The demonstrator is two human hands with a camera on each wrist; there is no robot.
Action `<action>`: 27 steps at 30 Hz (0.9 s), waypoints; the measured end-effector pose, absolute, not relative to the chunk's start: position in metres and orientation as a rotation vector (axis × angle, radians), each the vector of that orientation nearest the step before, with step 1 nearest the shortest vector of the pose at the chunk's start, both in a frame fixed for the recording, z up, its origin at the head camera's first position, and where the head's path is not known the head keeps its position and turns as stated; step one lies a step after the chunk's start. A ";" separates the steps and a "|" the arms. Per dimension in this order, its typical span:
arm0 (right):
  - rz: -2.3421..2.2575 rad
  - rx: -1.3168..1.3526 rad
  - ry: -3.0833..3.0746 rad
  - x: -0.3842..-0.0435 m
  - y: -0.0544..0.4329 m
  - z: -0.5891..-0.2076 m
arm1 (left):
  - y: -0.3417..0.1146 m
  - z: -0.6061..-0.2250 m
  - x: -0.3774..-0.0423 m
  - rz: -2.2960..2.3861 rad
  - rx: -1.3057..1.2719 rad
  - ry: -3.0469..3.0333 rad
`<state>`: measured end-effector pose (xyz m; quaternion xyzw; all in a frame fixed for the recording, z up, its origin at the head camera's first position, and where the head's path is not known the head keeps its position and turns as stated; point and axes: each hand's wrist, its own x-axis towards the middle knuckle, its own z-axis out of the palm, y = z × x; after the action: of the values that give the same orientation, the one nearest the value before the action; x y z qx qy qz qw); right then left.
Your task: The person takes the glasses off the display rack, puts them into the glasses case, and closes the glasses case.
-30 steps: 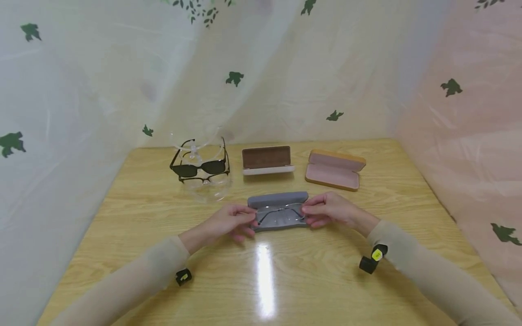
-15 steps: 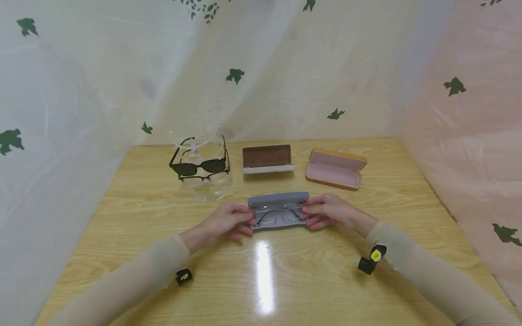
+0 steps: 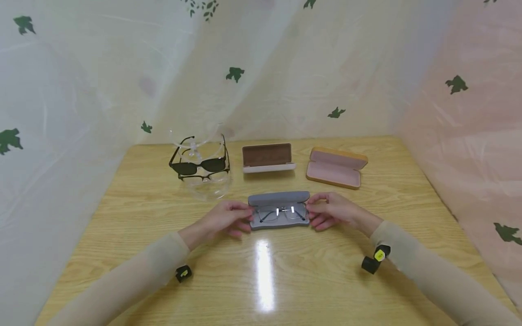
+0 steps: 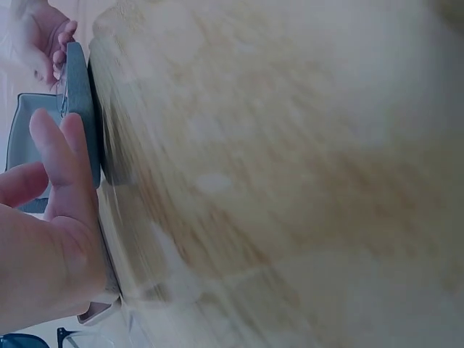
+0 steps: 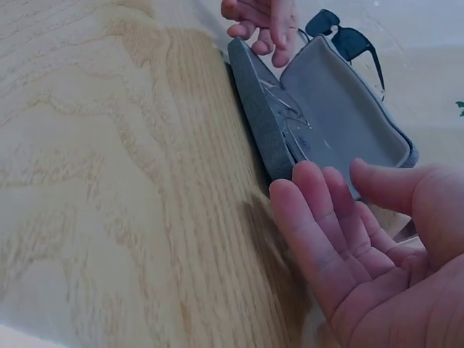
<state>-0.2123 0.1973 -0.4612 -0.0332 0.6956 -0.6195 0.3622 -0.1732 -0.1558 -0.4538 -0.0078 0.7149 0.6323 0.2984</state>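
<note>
Metal-framed eyeglasses [image 3: 282,212] lie in the opened grey glasses case [image 3: 279,222] in the middle of the table, lenses upright and temples folded behind. My left hand [image 3: 226,219] is at the case's left end, fingers extended; in the left wrist view its fingertips [image 4: 52,134] overlap the case, and whether they touch it is unclear. At the right end is my right hand [image 3: 336,212]. The right wrist view shows its fingers loosely extended and the thumb apart, with nothing between them, close beside the case [image 5: 257,109].
Behind stand an opened white case [image 3: 269,168] with brown lining and an opened orange case [image 3: 336,174] with pink lining. At the back left, black sunglasses [image 3: 187,169], dark-framed eyeglasses [image 3: 204,178] and clear goggles [image 3: 208,192] sit close together. A patterned curtain [image 3: 281,104] encloses the table.
The eyeglasses have settled lower into the grey case. Both hands have let go of them, the right shifting slightly right and the left slightly left.
</note>
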 end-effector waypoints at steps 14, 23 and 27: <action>-1.605 -0.105 1.763 -0.219 0.209 -0.450 | -0.163 -0.443 -0.183 1.687 -0.038 1.907; -1.590 -0.132 1.739 -0.220 0.206 -0.444 | -0.158 -0.441 -0.189 1.671 -0.050 1.849; -1.592 -0.138 1.738 -0.220 0.204 -0.445 | -0.155 -0.442 -0.188 1.667 -0.055 1.857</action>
<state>-0.2201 0.2039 -0.4452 -0.0540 0.6807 -0.6236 0.3805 -0.1878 -0.1545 -0.4416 -0.0208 0.7057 0.6333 0.3171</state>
